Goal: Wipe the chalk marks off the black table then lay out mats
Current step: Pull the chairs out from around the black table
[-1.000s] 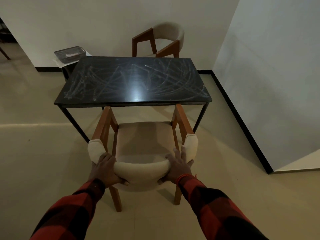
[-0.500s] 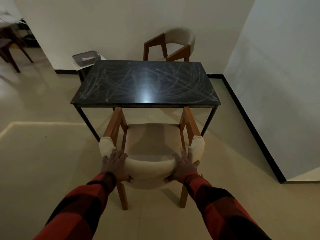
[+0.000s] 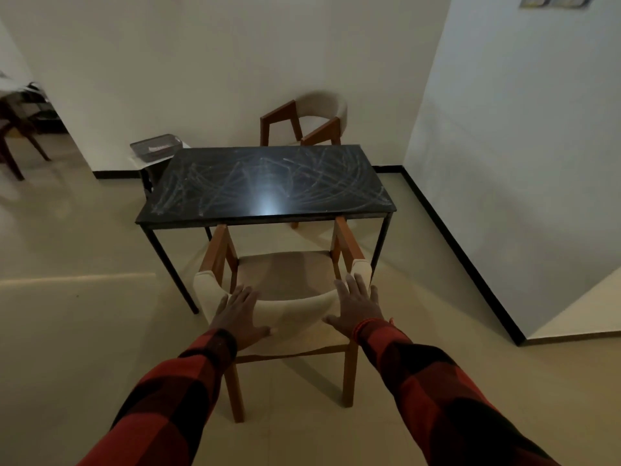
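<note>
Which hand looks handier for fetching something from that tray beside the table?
Probably the left hand: the tray sits off the table's far left corner. Both hands lie flat on the chair, the right hand farther away.

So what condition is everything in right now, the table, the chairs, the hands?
Table: upright, top covered in chalk marks, unwiped, no mats on it.
Near chair: upright, front tucked under the table edge.
Far chair: upright, beyond the table by the wall.
Tray: beside the table's far left corner; contents too blurred to tell.
Left hand: fingers straight, flat on the near chair's backrest.
Right hand: fingers straight, flat on the backrest.
</note>
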